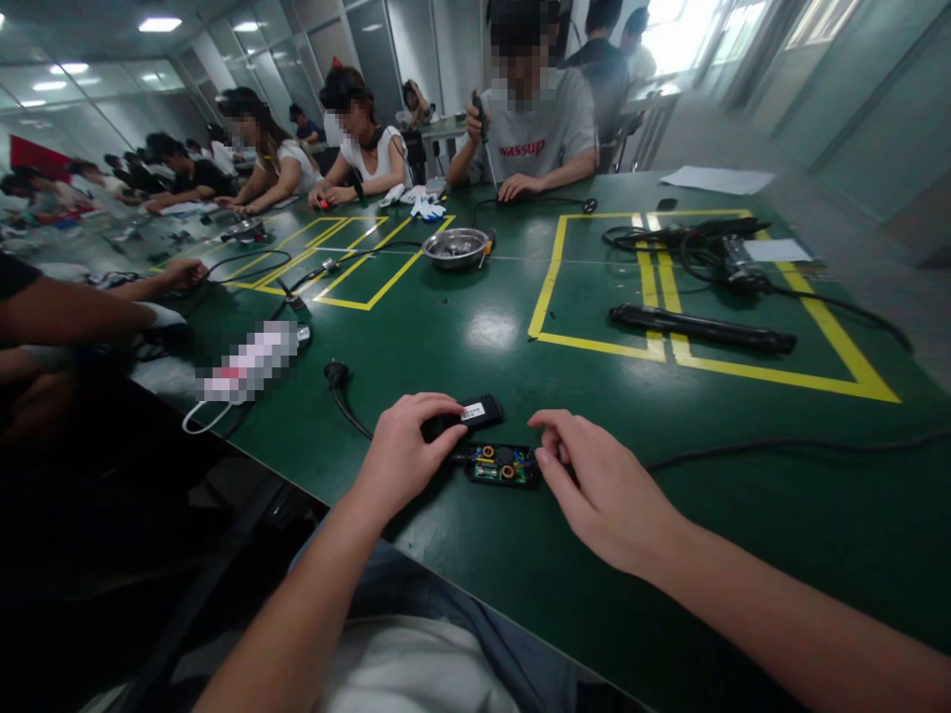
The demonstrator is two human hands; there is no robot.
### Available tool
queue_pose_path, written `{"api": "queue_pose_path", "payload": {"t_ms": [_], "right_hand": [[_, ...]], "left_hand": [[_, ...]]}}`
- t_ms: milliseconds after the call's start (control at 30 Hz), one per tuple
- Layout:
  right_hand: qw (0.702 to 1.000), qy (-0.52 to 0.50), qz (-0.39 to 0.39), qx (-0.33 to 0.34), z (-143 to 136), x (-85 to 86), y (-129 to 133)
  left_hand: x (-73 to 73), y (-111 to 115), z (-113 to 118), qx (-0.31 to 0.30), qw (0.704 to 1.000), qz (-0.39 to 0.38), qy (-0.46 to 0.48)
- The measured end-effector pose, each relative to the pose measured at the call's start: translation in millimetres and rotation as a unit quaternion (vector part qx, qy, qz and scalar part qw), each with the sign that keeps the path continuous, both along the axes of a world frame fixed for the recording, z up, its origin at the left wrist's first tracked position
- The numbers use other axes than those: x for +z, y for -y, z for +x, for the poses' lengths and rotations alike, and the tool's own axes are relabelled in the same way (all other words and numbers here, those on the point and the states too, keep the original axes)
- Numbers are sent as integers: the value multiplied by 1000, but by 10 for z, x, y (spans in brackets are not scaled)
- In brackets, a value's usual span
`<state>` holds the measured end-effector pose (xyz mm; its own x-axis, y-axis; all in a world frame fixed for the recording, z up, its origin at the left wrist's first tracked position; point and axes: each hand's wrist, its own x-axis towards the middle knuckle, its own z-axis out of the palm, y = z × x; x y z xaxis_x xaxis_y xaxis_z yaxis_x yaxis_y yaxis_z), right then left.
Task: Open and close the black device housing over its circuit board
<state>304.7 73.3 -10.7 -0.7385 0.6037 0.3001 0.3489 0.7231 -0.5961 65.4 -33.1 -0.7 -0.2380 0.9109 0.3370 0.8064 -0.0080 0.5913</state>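
Circuit board [486, 472] sits in a black open case [529, 482] on the green bench [461, 535], between the two hands. The left hand [413, 444] pinches the left end of a black cover [494, 409] with a white label, thumb and fingers closed on it, just beyond the case. The right hand [586, 475] is partly open, fingers curled, at the case's right end; whether it touches there is hard to tell.

The near bench edge slants down to the right on the body side of the case. Bare green surface spreads beyond the cover as far as the metal bowl [455, 249], with more to the right, crossed by one black cable [788, 448].

Counted: one board with two copper-coloured coils, one cover, one bowl, one black plug [336, 373] left of the hands, and one black tube [702, 329] across the yellow tape [594, 345].
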Motion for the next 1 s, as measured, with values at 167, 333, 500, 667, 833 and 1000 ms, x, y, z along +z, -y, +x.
{"api": "queue_pose_path", "payload": {"t_ms": [167, 333, 500, 667, 833, 1000], "right_hand": [[999, -33, -27, 10, 45, 3, -12], [998, -28, 5, 54, 39, 26, 7], [998, 11, 31, 57, 4, 56, 18], [997, 11, 38, 59, 5, 26, 8], [997, 8, 46, 55, 5, 11, 17], [1000, -7, 23, 12, 9, 17, 24]], "left_hand": [[82, 67, 34, -74, 994, 62, 41], [160, 106, 77, -201, 979, 23, 35], [179, 99, 89, -208, 978, 7, 27], [177, 99, 90, -186, 982, -7, 25], [167, 107, 82, -184, 982, -2, 47], [85, 74, 68, -106, 992, 43, 50]]}}
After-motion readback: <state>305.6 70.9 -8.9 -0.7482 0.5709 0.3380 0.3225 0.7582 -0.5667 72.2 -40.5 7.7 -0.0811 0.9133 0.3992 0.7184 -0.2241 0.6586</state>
